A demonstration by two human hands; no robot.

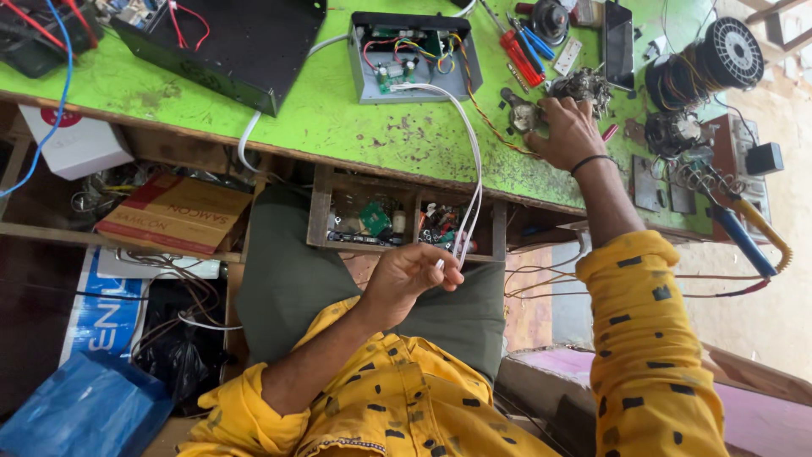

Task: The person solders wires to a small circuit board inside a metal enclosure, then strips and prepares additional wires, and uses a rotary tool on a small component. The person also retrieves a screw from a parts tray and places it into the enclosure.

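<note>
1. The left hand [412, 272], low in the centre of the frame, was closed in a pinch on the free ends of the white wires [470, 161]; the fingers were curled narrow about them, near the lap and clear of the bench.
2. The white wires ran up from that hand in a loop to the open grey electronics box [414, 56] at upper centre, where they joined the circuit board inside; the box sat on the green bench top [321, 118].
3. The right hand [568, 129], right of centre, rested over a heap of small metal parts [584, 85]; whether it gripped one or merely touched the heap could not be told.
4. A soldering iron with blue handle [744, 241] lay at the right edge; red and blue screwdrivers [522, 51] lay just right of the box; a black enclosure [245, 42] stood upper left; an open wooden drawer [406, 222] of components hung below the bench edge.
5. Judgement: the step in hand appeared to be wiring work on the box, one hand steadying the leads while the other sought a part; any next move would call for a firm hold on the thin wire ends and a clean pick from the cluttered heap.
</note>
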